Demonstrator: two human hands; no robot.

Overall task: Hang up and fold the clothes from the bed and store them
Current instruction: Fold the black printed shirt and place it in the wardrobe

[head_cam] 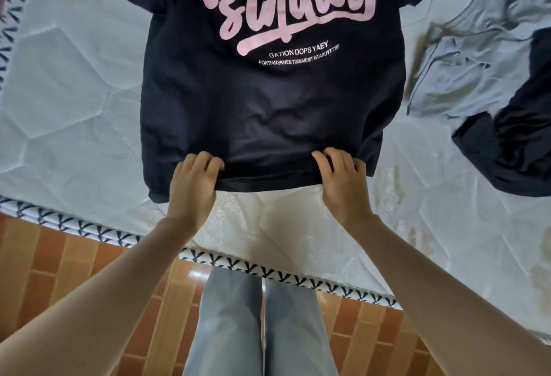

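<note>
Black cotton T-shirt (268, 101) with pink lettering lies print-up on the mattress (68, 92), spread away from both hands. Head view: left hand (193, 185) and right hand (343, 185) each pinch the near hem, fingers curled over it, arms extended. Step judged: start of folding; next, lift the hem evenly toward the collar (keep edges aligned). Grey and dark clothes (483, 77) sit beyond the right hand.
</note>
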